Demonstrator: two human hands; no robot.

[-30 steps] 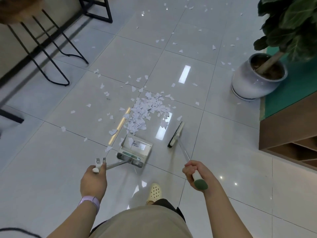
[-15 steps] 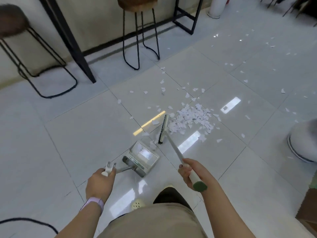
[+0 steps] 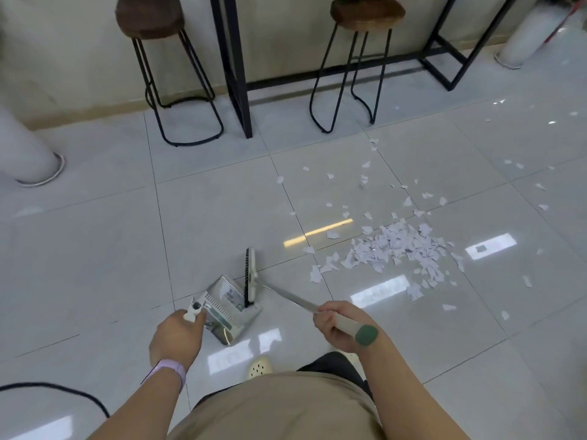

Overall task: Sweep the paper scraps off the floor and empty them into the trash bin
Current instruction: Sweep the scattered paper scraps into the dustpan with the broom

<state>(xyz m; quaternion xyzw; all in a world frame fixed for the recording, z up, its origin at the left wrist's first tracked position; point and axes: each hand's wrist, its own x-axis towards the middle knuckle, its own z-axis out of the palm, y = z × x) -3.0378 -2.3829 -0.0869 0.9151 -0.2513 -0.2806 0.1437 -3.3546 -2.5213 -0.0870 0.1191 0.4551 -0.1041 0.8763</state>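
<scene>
Gripping the dustpan [image 3: 229, 308] handle, your left hand [image 3: 176, 339] curls tight; right hand [image 3: 337, 323] clasps the broom [image 3: 251, 276], paper scraps [image 3: 394, 249] beside it.

The left hand [image 3: 178, 336] covers the dustpan handle [image 3: 194, 309], so only its white tip shows. The broom's [image 3: 249, 277] lower bristles dip behind the dustpan [image 3: 227, 308] wall. A label inside the pan is too blurred to read. The table frame [image 3: 236, 65] and the white post [image 3: 527, 36] are cut by the top edge, and the black cable [image 3: 63, 392] by the left edge.
</scene>
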